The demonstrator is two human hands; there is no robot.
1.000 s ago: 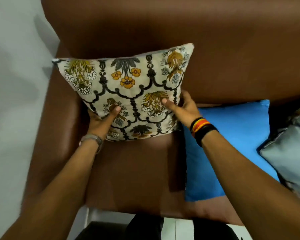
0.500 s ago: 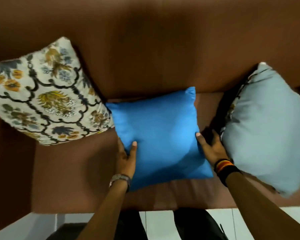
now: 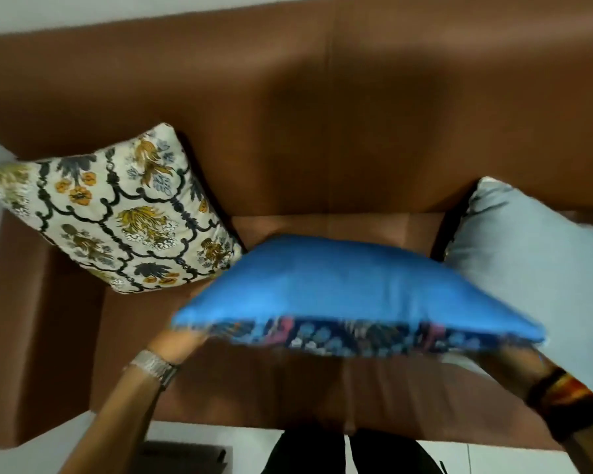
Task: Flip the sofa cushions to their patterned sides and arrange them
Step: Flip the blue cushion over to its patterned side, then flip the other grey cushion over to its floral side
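Step in hand: 2nd cushion mid-flip. Blue cushion (image 3: 350, 289) is lifted off the sofa (image 3: 322, 131) seat, plain side up, patterned side just showing along its near edge. Left hand (image 3: 180, 343) clamped on its left corner, right hand (image 3: 504, 364) under its right corner, fingers hidden but prob. gripping.

Next, likely: roll it over so the pattern faces out, then stand it against the sofa back, centre.

Around: floral cushion (image 3: 117, 213) left of the blue one, already pattern-out, nearly touching its corner. Pale grey cushion (image 3: 528, 261) right of it, plain side showing, close enough to get knocked during the turn.
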